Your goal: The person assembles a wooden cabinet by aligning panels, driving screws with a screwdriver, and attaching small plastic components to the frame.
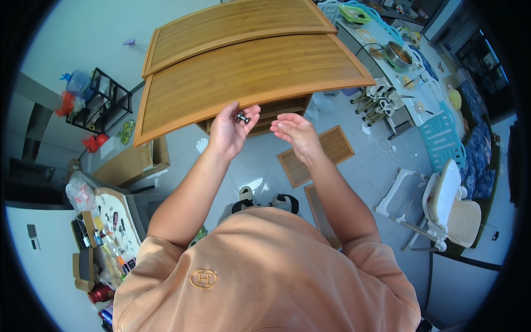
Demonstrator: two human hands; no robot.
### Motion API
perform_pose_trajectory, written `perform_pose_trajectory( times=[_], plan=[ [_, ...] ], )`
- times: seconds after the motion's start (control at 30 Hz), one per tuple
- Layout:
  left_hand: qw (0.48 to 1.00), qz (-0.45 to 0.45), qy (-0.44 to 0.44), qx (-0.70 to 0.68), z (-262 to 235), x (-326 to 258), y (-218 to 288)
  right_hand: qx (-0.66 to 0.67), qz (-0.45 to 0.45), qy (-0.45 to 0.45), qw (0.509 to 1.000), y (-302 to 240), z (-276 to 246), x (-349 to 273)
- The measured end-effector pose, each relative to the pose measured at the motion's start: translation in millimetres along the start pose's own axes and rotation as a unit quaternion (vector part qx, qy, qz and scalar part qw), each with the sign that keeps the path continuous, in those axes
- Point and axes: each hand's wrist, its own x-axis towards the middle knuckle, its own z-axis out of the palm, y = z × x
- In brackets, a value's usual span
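My left hand (228, 135) is palm up in front of the cabinet's near edge, fingers curled around a few small dark metal fittings (242, 118). They are shiny and too small to tell their exact kind. My right hand (300, 137) is a little to the right, thumb and fingers drawn together; whatever may be between them is hidden. Beyond both hands stands a wooden cabinet (232, 69) with two framed brown panels along its top, the nearer one overhanging. Beneath it an opening with shelves (276, 110) shows.
Two framed wooden panels, one larger (321, 154) and one narrow (321, 213), lie on the tiled floor by my right arm. Flattened cardboard (133, 163) leans at left, near a cluttered table (119, 210). A white high chair (442, 205) and folded stools (379, 102) stand at right.
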Motion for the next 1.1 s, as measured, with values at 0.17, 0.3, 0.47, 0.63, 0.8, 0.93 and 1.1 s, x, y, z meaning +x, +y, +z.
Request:
perform_pose_trajectory(
  times=[0.17, 0.3, 0.47, 0.63, 0.8, 0.93, 1.1],
  plan=[
    [0.999, -0.007, -0.016, 0.028, -0.9, 4.1, -1.9, 0.001, -0.003, 0.024, 1.0, 4.3, -2.0, 4.3],
    [1.0, 0.001, 0.013, 0.015, -6.3, 5.5, -1.8, 0.019, -0.007, 0.031, 0.999, 7.2, 10.2, 12.3],
    [1.0, -0.01, 0.027, 0.003, -5.0, 4.0, 0.7, 0.062, -0.047, 0.028, 0.997, 3.0, 24.8, 15.6],
    [1.0, -0.01, 0.024, 0.002, -0.5, 1.8, 0.0, 0.101, -0.038, 0.012, 0.994, 6.8, 27.6, 22.0],
    [1.0, -0.017, 0.025, 0.008, -2.9, 1.1, 0.1, 0.145, -0.055, -0.007, 0.988, 10.9, 29.8, 20.7],
    [1.0, -0.015, 0.023, 0.016, -1.5, -1.1, -0.2, 0.118, -0.07, 0.008, 0.991, 6.0, 34.6, 17.1],
    [1.0, -0.016, 0.013, 0.024, -1.6, -0.8, 0.3, 0.113, -0.08, 0.046, 0.989, 7.0, 43.8, 24.7]
  ],
)
